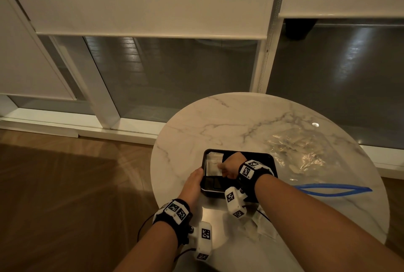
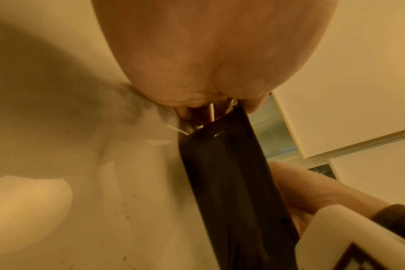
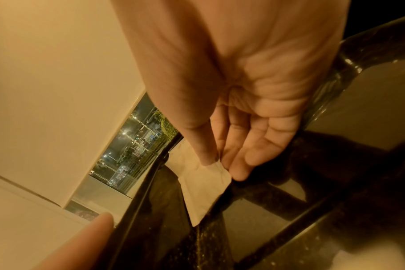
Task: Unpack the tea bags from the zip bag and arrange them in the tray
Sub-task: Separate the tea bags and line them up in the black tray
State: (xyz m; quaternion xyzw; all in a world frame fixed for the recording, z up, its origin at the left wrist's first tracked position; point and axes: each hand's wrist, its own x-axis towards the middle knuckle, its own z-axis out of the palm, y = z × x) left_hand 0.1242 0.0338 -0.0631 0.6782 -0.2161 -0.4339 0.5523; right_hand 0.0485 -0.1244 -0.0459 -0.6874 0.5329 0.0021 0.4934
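Note:
A black tray (image 1: 270,158) sits on the round marble table (image 1: 229,118). My left hand (image 1: 193,181) grips the tray's left rim (image 2: 224,164), fingers curled round its edge. My right hand (image 1: 230,165) reaches into the tray and pinches a corner of a white tea bag (image 3: 204,184) between thumb and fingers, low over the tray floor. White tea bags (image 1: 213,163) lie in the tray's left column. The clear zip bag (image 1: 303,153) with a blue zip strip (image 1: 334,190) lies to the right of the tray, with more tea bags inside.
Crumpled white paper (image 1: 260,225) lies on the table near its front edge, under my right forearm. The table edge curves close on the left, with wooden floor (image 1: 65,184) beyond it. Glass doors and roller blinds stand behind the table.

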